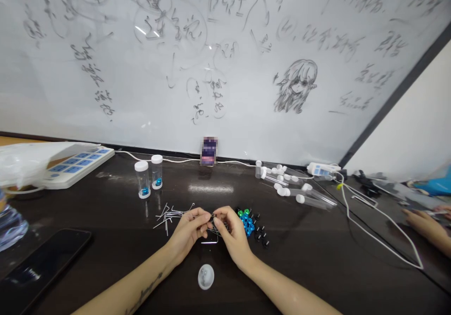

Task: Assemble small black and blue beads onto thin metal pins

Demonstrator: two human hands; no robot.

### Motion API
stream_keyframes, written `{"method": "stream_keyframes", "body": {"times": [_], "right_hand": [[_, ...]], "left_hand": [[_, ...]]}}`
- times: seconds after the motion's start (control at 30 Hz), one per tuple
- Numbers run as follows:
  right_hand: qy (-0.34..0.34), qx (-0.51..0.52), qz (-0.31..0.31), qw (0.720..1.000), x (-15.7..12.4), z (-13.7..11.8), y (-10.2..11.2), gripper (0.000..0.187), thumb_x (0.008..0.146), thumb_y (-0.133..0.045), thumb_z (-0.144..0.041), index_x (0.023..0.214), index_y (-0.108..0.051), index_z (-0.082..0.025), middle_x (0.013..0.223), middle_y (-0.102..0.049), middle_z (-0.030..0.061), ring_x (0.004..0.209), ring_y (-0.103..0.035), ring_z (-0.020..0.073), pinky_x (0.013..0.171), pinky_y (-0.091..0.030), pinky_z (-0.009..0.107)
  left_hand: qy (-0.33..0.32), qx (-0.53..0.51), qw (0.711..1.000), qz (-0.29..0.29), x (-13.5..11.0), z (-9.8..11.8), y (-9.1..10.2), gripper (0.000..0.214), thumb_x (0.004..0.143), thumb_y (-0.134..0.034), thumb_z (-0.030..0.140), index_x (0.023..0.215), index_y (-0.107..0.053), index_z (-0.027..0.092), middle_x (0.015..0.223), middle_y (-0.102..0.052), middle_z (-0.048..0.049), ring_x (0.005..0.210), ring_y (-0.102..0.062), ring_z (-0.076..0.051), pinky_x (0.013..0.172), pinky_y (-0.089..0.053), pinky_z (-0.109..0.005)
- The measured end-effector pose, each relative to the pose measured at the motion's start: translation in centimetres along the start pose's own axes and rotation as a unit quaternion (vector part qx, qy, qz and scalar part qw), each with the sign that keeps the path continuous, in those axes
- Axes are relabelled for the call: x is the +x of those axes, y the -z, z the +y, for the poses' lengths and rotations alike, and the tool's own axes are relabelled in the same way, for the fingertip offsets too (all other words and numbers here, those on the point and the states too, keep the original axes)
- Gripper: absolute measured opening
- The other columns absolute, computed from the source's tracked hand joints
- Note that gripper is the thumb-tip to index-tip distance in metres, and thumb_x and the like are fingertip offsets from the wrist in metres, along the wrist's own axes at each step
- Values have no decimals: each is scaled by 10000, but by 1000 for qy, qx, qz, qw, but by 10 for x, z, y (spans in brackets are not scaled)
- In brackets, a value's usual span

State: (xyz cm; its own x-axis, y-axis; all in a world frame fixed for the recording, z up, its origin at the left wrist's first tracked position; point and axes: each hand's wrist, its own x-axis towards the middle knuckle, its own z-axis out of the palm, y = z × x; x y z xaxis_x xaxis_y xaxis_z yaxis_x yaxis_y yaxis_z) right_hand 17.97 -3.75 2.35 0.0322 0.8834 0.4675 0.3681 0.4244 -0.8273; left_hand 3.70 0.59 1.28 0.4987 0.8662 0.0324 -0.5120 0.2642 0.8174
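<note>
Working beyond a translucent dome and bent metal rod, left hand and right hand pinch a small, mostly hidden dark piece between their fingertips; light, even pressure should keep it steady.

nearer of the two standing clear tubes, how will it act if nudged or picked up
The nearer tube would probably tip if nudged high up, being tall on a narrow white base. It should feel light for its size, since little but some blue pieces shows inside, at the bottom. It looks smooth, so it may slip a little.
</note>
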Motion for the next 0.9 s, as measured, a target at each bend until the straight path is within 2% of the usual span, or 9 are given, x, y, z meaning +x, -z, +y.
{"method": "stream_keyframes", "body": {"times": [0.2, 0.37, 0.6, 0.9], "right_hand": [[-9, 9, -1, 1000, 0, 2, 0, 150, 889, -524, -328, 909, -593, -196, 782, -572, 22, 722, -549, 166, 662, -443, 271], [-28, 38, -14, 999, 0, 1, 0, 159, 909, -497, -334, 971, -566, -204, 828, -601, 23, 764, -579, 167, 690, -450, 266], [-46, 29, -28, 998, 0, 5, 0, 225, 914, -473, -379, 868, -573, -183, 663, -559, -14, 570, -508, 125, 550, -409, 233], [-43, 31, -22, 998, 0, 5, -1, 188, 906, -489, -370, 931, -552, -195, 691, -549, -11, 626, -519, 136, 584, -412, 242]], "left_hand": [[-4, 2, 1000, -8, 0, 0, 1, 154, 754, -684, 247, 674, -619, 133, 611, -613, -20, 508, -472, -71, 489, -393, -174], [4, 4, 1000, -6, 1, -1, 2, 153, 756, -683, 248, 677, -609, 140, 617, -621, -19, 511, -488, -74, 497, -403, -177], [-5, 15, 1000, -22, 0, -1, 0, 129, 738, -699, 242, 703, -632, 137, 622, -624, -19, 521, -496, -83, 500, -411, -189], [0, 8, 1000, 1, 0, 0, -1, 149, 720, -716, 263, 683, -636, 143, 611, -614, -14, 519, -508, -86, 495, -401, -187]]}}
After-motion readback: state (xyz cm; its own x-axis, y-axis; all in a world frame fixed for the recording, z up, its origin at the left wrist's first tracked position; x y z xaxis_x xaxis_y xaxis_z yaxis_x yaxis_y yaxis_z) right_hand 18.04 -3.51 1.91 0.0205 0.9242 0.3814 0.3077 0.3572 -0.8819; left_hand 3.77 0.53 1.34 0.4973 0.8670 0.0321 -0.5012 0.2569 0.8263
